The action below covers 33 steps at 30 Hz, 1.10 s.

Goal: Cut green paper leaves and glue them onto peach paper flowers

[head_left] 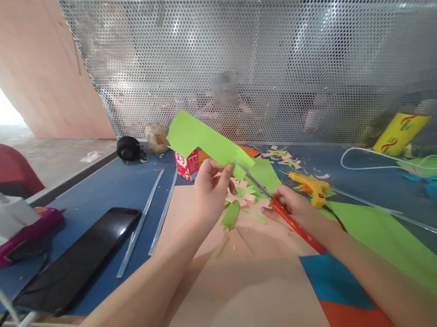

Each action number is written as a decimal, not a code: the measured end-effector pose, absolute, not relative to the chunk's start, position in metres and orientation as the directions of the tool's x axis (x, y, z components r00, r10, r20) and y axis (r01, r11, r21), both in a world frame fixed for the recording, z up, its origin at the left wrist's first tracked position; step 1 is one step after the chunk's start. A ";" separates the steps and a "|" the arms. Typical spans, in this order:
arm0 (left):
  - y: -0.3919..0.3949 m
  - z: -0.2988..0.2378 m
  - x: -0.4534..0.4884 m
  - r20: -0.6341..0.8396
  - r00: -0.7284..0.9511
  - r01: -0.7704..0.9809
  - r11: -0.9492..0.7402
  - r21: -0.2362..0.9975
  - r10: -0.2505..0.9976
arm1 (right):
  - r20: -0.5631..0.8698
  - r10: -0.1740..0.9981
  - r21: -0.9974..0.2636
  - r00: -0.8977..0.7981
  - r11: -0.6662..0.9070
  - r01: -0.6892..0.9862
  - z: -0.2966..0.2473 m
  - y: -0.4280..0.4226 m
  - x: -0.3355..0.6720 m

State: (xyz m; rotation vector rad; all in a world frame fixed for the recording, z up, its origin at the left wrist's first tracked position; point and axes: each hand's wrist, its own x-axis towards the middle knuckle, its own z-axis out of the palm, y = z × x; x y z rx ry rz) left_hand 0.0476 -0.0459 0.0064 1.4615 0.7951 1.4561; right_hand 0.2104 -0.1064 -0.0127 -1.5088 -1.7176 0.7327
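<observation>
The left hand (214, 189) pinched a piece of green paper (207, 137) between the thumb and the fingers, near its lower edge, and the right hand (288, 202) was grasping the red-handled scissors (290, 219). The green paper was held up above the counter (114, 184), beyond both hands. Its long axis ran from far left down to near right, and its lower right end came in front of the right hand. The scissors pointed away and to the left, so their line crossed that of the paper, with the blade tips at its lower part, just beside the left fingertips. The left hand was the nearer one to the paper.

I could not tell if the blades were touching the paper or how far they were parted. The right fingers covered part of the handles. The paper hid the top of a red box (187, 164), the hands partly covered the paper scraps (231, 215), and behind the perforated panel (174, 36) the shapes were blurred.
</observation>
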 end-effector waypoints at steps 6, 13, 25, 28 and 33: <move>-0.047 0.006 0.048 0.417 0.105 -0.132 -0.403 0.906 0.903 | 0.135 0.990 -0.819 -0.044 0.136 0.558 -0.012 -0.107 0.210; -0.043 0.003 0.048 0.436 0.105 -0.156 -0.418 0.895 0.894 | 0.138 0.990 -0.816 -0.041 0.137 0.561 -0.012 -0.107 0.209; -0.044 0.005 0.048 0.424 0.104 -0.122 -0.411 0.903 0.900 | 0.138 0.990 -0.800 -0.005 0.114 0.588 -0.015 -0.105 0.210; -0.044 0.005 0.048 0.417 0.104 -0.129 -0.404 0.906 0.903 | 0.140 0.990 -0.805 0.007 0.109 0.583 -0.014 -0.105 0.210; -0.044 0.005 0.048 0.416 0.102 -0.143 -0.400 0.905 0.904 | 0.144 0.990 -0.809 0.001 0.117 0.576 -0.012 -0.107 0.209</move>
